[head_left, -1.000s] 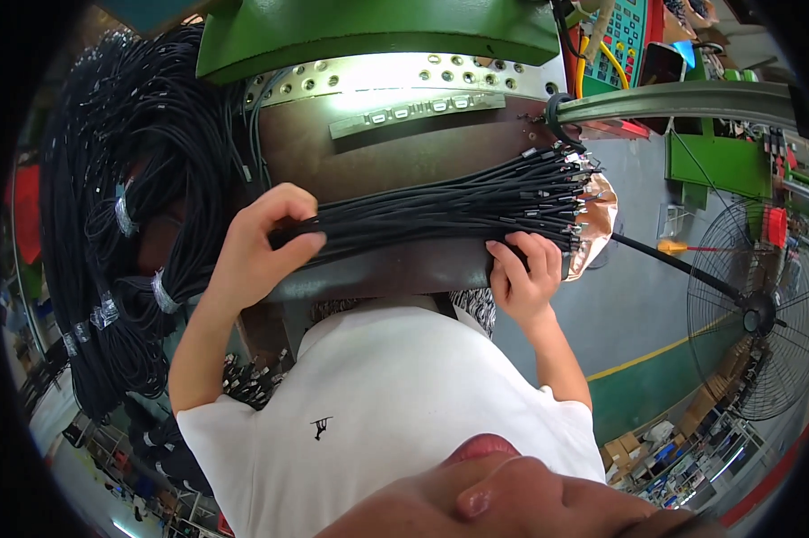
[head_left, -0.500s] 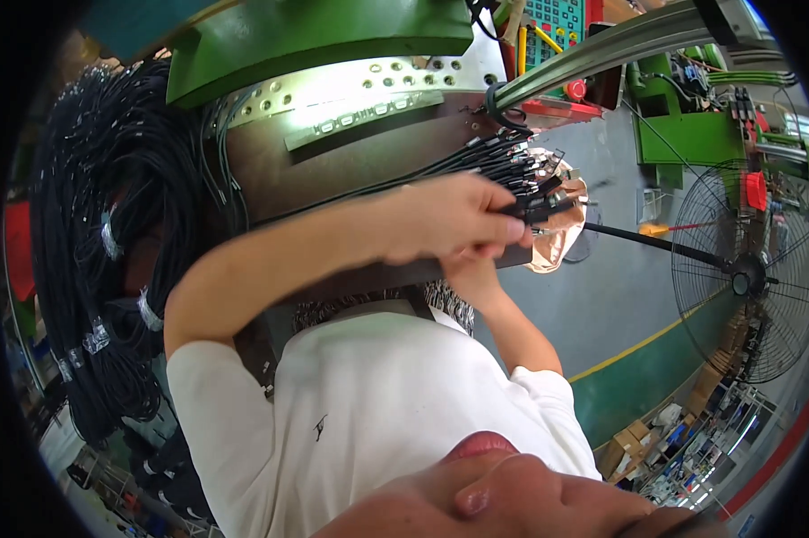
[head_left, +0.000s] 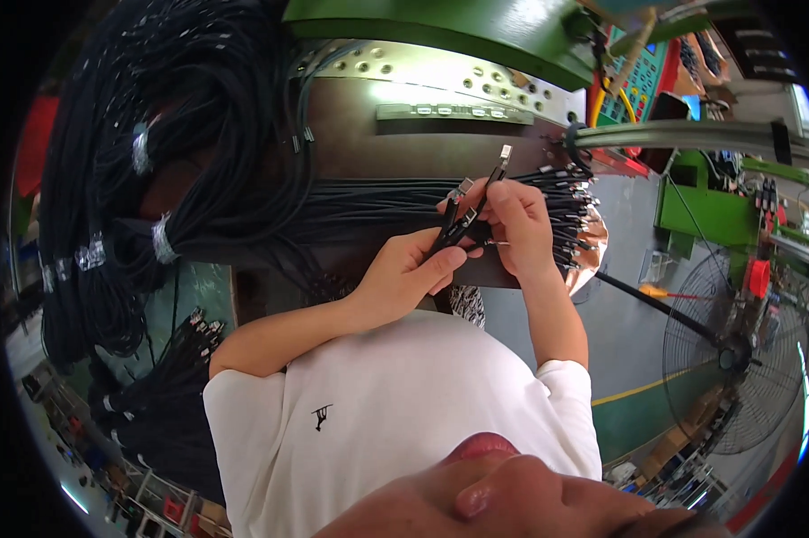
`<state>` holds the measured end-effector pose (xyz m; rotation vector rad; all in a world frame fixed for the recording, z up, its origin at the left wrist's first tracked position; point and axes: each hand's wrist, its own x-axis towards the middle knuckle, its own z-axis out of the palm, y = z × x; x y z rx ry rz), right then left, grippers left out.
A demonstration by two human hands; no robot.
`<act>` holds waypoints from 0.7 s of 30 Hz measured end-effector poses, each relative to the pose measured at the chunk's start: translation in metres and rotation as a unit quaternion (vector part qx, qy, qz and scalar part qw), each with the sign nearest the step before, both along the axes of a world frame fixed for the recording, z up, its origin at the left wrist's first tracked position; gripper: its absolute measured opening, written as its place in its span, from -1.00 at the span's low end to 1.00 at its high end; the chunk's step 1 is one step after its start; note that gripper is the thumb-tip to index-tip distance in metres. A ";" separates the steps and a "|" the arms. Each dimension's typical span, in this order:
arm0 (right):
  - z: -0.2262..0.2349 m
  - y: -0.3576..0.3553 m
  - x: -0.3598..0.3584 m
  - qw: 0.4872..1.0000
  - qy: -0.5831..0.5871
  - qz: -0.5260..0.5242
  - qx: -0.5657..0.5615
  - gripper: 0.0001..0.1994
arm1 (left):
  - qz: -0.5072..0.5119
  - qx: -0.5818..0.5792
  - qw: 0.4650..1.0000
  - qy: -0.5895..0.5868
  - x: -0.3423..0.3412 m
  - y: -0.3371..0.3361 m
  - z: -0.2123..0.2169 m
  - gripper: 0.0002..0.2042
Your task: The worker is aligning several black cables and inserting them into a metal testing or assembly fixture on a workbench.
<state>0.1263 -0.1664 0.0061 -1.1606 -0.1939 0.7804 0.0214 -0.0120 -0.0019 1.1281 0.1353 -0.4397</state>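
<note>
My left hand (head_left: 404,273) is closed round a few black cable ends (head_left: 447,231), their metal plugs fanning out above the thumb. Close beside it, my right hand (head_left: 525,224) pinches one black cable end (head_left: 494,177) between thumb and fingers, with its silvery plug (head_left: 506,153) pointing up and away from me. Both hands are just above the near edge of the brown work surface (head_left: 359,143). A long bundle of black cables (head_left: 368,202) lies behind them, its plugs (head_left: 584,211) gathered at the right end.
A green machine (head_left: 440,36) stands at the back over a perforated metal plate (head_left: 440,76) and a lit fixture strip (head_left: 454,112). Thick black cable hanks (head_left: 189,108) fill the left side. A metal arm (head_left: 682,134) juts in at right, with a large fan (head_left: 736,359) beyond.
My left arm has drawn back from across the right hand. The hands now sit side by side, fingers on separate cable ends. The view has shifted, showing more of the hanks at left.
</note>
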 end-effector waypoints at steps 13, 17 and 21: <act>0.015 0.042 0.044 0.974 -0.073 0.175 -0.122 -0.61 | 0.096 -0.006 0.995 0.010 -0.004 0.013 -0.011 -0.74; 0.020 0.047 0.035 0.976 0.018 0.184 -0.112 -0.74 | 0.115 0.014 0.993 -0.026 0.001 0.015 -0.019 -0.71; 0.014 0.039 0.048 0.960 -0.157 0.208 -0.104 -0.71 | 0.175 -0.031 0.984 0.025 0.003 0.012 -0.014 -0.71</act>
